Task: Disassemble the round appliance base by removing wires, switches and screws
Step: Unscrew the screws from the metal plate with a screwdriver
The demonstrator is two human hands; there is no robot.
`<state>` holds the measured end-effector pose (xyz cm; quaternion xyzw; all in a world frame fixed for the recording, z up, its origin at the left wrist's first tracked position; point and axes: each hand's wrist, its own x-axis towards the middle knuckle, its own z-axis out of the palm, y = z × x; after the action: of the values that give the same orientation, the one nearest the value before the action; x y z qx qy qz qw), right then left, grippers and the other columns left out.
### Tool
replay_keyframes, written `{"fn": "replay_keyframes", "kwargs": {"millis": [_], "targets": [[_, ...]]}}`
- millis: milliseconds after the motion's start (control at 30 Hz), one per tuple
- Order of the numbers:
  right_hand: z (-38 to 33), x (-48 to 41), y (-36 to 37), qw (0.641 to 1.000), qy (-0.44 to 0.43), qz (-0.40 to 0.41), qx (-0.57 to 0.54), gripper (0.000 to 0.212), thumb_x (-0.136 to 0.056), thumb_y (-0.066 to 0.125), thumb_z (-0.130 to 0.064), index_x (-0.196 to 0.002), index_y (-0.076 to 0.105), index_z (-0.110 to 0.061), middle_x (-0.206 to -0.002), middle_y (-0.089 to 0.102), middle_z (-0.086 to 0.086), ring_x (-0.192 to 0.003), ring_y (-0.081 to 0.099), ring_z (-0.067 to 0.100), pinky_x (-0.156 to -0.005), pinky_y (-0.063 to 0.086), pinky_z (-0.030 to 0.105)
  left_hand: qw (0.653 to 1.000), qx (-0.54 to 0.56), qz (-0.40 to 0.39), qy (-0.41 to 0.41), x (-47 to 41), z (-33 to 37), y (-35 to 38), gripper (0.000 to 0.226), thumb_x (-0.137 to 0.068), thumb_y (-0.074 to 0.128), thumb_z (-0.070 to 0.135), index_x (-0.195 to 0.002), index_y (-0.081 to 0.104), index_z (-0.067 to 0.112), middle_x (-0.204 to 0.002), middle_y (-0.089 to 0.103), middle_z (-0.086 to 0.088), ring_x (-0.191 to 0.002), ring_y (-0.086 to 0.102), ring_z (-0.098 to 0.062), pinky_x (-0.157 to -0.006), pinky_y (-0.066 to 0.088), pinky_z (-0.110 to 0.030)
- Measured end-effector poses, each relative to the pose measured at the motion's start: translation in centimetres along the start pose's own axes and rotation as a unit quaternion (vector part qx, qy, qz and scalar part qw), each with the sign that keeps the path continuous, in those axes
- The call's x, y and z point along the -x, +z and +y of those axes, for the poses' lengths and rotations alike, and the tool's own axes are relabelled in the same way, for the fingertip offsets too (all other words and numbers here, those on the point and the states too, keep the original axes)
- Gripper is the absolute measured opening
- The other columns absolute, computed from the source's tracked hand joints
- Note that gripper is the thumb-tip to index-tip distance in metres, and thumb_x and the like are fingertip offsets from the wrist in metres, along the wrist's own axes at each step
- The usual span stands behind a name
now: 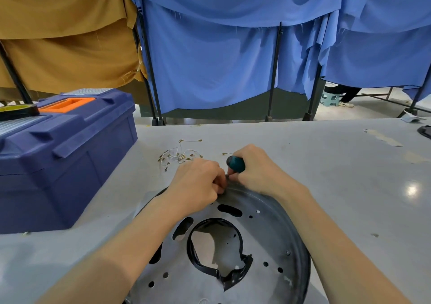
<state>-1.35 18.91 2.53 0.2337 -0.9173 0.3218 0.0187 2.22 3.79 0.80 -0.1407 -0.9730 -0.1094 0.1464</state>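
Note:
A round grey metal appliance base [263, 238] with a dark rim, several holes and a jagged black-edged centre opening lies on the table in front of me. My right hand [258, 169] grips a screwdriver by its teal-and-black handle [236, 163] at the base's far rim; the tip is hidden. My left hand [198, 183] has its fingers curled at the same spot on the rim and pinches something small and dark that I cannot make out. A loose bunch of thin white wires with brass terminals [179, 156] lies on the table just beyond my hands.
A blue toolbox [63, 154] with an orange handle stands at the left, a roll of tape [17, 111] on its lid. The grey table [349, 175] stretches right, with a dark object [425, 131] at its far right edge. Blue and tan cloth screens hang behind.

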Motion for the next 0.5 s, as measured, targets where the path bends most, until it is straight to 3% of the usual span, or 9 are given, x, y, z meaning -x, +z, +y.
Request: {"fn": "replay_keyframes", "kwargs": {"millis": [200,400,500], "targets": [[0.3,-0.2,0.2,1.0,0.014,-0.003,-0.026,0.024,-0.078,0.066,0.0,-0.063,0.056,-0.016,-0.068,0.058,0.007,-0.065,0.054,0.02,-0.056,0.042,0.025,0.993,-0.102,-0.041,0.042,-0.1,0.6,-0.1,0.02,-0.096,0.053,0.032,-0.108,0.067,0.026,-0.109,0.06,0.007,-0.104,0.057,-0.021,-0.074,0.042,-0.032],[0.8,-0.4,0.5,1.0,0.005,0.001,-0.03,0.008,-0.075,0.064,0.0,-0.068,0.06,-0.001,-0.063,0.052,0.012,-0.058,0.045,0.02,-0.051,0.034,0.027,0.982,-0.171,-0.058,0.062,-0.2,1.2,-0.1,0.018,-0.098,0.046,0.024,-0.11,0.058,0.016,-0.11,0.055,-0.001,-0.102,0.058,-0.026,-0.065,0.036,-0.034],[0.9,-0.4,0.6,1.0,0.007,0.0,-0.027,0.017,-0.075,0.064,0.0,-0.064,0.057,-0.01,-0.062,0.052,0.007,-0.056,0.045,0.017,-0.049,0.034,0.023,0.979,-0.182,-0.056,0.071,0.0,1.1,0.0,0.017,-0.095,0.047,0.012,-0.109,0.056,0.015,-0.109,0.053,-0.002,-0.099,0.058,-0.027,-0.063,0.034,-0.034]]}}
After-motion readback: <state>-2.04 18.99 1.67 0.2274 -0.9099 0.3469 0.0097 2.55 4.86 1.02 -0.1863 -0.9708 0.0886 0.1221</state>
